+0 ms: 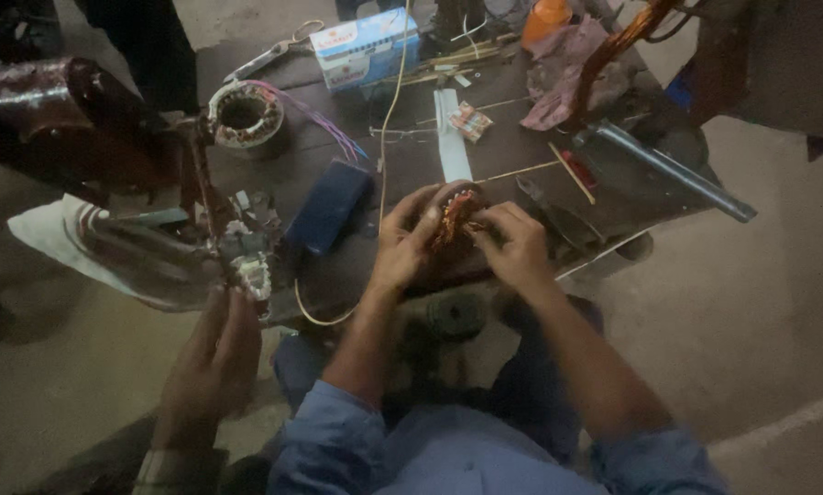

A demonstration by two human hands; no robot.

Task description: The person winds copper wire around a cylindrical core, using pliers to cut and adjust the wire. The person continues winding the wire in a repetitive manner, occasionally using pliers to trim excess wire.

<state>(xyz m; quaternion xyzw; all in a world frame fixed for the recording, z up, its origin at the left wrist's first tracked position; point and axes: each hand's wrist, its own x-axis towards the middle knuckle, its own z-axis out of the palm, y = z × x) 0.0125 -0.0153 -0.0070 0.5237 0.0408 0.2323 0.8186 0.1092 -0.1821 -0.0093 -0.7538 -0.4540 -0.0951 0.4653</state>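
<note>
- Left hand (pixel 400 246): fingers curled and pressed around the left side of a round dark motor stator with copper-coloured windings (pixel 455 216), thumb on its upper rim.
- Right hand (pixel 514 243): fingertips pinched onto the right edge of the same stator, at the copper windings; both hands hold it just above the near edge of the dark low worktable (pixel 521 147).
- Directly beyond the grip: a flat white strip (pixel 452 145) lying lengthwise, with a small red-and-white packet (pixel 471 120) beside its far end.
- Left of the grip: a dark blue rectangular pouch (pixel 328 207) flat on the table, and a thin pale cord (pixel 389 119) running away from the hands.
- Right of the grip: a thin wooden stick (pixel 571 171) and a long dark metal tube (pixel 673 169).
- Farther left: another person's hand (pixel 217 353) at a small pale wound stator (pixel 254 273).
- Far left corner: a second ring-shaped stator with purple wires (pixel 245 112).
- Far edge: a light blue cardboard box (pixel 366 45), an orange cap (pixel 546 18), a pink crumpled cloth (pixel 567 78).
</note>
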